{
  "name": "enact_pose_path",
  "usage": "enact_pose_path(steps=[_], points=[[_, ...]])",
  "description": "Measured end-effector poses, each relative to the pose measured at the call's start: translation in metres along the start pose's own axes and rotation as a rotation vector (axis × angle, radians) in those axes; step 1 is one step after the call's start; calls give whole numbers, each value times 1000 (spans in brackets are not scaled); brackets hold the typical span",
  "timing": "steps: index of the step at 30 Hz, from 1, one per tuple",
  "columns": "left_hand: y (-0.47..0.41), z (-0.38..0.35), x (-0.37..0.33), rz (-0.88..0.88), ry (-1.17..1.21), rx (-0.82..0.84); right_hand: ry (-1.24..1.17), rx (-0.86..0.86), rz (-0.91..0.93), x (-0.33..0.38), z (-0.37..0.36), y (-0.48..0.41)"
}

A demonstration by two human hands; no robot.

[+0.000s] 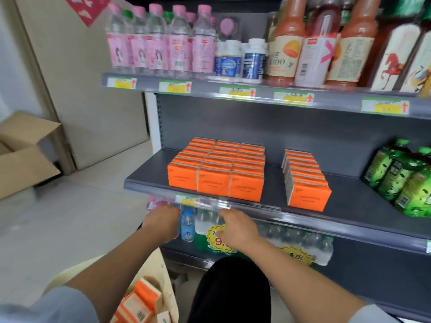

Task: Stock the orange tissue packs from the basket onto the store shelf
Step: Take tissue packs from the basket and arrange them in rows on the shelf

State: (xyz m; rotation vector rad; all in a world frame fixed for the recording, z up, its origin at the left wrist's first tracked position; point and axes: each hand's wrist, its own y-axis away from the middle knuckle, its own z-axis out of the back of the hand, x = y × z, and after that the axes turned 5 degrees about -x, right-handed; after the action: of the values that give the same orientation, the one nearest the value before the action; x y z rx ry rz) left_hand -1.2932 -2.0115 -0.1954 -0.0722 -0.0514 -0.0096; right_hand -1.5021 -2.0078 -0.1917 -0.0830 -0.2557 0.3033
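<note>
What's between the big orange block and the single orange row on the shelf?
Bare grey shelf separates the block from the row, per the head view.

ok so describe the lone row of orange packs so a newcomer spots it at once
Find the grey middle shelf, under the shelf of bottles. Between its three-wide block of orange tissue packs and the green bottles stands a single file of orange packs. It alone is one pack wide, bare shelf on both sides.
</note>
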Motion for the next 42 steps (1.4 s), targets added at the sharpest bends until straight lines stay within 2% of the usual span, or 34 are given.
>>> enact_pose_path(steps=[6,19,28,39,42], points=[[30,-31,60,110,-16,45,15,94,91,49,-37,-11],[78,-138,145,245,-14,310,92,371,271,125,-139,-32],[98,-207,173,344,74,463,138,597,299,148,-203,-42],[133,-301,186,507,305,671,258,877,339,142,-284,-34],[137,-317,187,506,317,775,361,950,486,132,-301,-23]])
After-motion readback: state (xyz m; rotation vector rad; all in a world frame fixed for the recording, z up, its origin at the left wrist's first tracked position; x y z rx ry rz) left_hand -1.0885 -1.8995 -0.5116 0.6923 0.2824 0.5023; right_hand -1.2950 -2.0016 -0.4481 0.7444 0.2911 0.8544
